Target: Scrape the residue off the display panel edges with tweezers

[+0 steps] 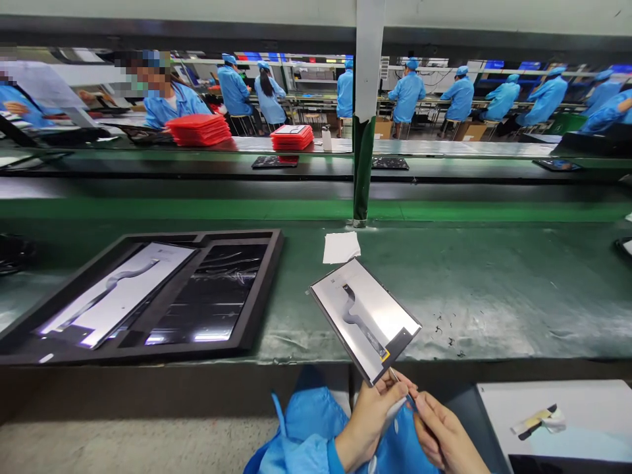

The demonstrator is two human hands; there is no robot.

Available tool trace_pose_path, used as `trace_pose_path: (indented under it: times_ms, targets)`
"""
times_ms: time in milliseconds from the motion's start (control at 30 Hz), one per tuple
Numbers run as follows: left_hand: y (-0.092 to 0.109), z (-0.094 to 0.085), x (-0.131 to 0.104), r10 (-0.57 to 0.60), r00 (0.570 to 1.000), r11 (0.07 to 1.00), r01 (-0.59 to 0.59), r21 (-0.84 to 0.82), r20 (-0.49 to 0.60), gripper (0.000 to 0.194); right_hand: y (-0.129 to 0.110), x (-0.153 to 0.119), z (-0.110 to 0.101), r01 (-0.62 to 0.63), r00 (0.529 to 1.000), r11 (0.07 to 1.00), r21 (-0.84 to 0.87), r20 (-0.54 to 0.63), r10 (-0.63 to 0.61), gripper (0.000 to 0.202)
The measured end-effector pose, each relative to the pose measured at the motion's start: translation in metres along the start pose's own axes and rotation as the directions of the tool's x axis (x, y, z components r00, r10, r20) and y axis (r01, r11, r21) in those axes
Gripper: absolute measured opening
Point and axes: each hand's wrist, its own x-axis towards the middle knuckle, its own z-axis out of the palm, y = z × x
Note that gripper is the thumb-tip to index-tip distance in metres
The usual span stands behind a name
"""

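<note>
A display panel (pixel 365 316) with a silvery back and a grey flex cable is tilted up over the front edge of the bench. My left hand (pixel 372 411) is closed on its lower corner. Just to the right, my right hand (pixel 439 428) pinches a thin pointed tool (pixel 409 400), whose tip reaches the panel's lower corner beside my left fingers. A white paper square (pixel 342 247) lies on the green bench behind the panel. On the left, a dark foam tray (pixel 269 283) holds another silvery-backed panel (pixel 118 289) and a glossy black panel (pixel 212 293).
A white board (pixel 582 408) with scraps of tape sits at lower right. A green post (pixel 363 171) rises behind the bench. Beyond are a conveyor (pixel 197 168), red stacks (pixel 197 130) and several people in blue, seated. Small black bits (pixel 450 332) dot the bench.
</note>
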Motion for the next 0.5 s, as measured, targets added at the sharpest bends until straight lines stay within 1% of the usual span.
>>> trace_pose_path:
  times_ms: [100,133,200,300,400,467,500]
  targets:
    - [-0.006,0.001,0.005,0.015,1.0,1.0,-0.014,0.01,-0.026,0.045,0.003,-0.003,0.001,0.109,0.991,0.992,-0.065,-0.075,-0.114,0.061]
    - [-0.007,0.001,0.007,0.016,0.999,1.0,-0.015,0.011,-0.033,0.046,0.004,-0.004,0.001,0.117,0.988,0.99,-0.084,-0.091,-0.125,0.061]
    - [-0.008,0.0,0.007,0.012,0.999,1.0,-0.012,0.017,-0.038,0.047,0.007,-0.003,0.0,0.098,0.989,0.99,-0.099,-0.099,-0.108,0.061]
    - [-0.004,-0.005,0.004,-0.018,1.0,0.999,0.017,0.037,0.008,0.046,0.013,0.002,-0.002,0.031,0.998,0.999,-0.042,-0.052,-0.033,0.065]
    - [0.001,-0.009,-0.001,-0.051,0.997,0.997,0.048,0.057,0.054,0.054,0.022,0.01,-0.003,-0.065,0.997,0.996,0.061,0.048,0.062,0.069]
    - [0.003,-0.011,-0.002,-0.049,0.998,0.996,0.046,0.07,0.043,0.053,0.026,0.013,-0.003,-0.085,0.993,0.992,0.089,0.09,0.077,0.068]
    - [0.002,-0.01,-0.002,-0.039,0.999,0.996,0.036,0.079,0.029,0.05,0.028,0.013,-0.003,-0.071,0.994,0.994,0.086,0.086,0.064,0.067]
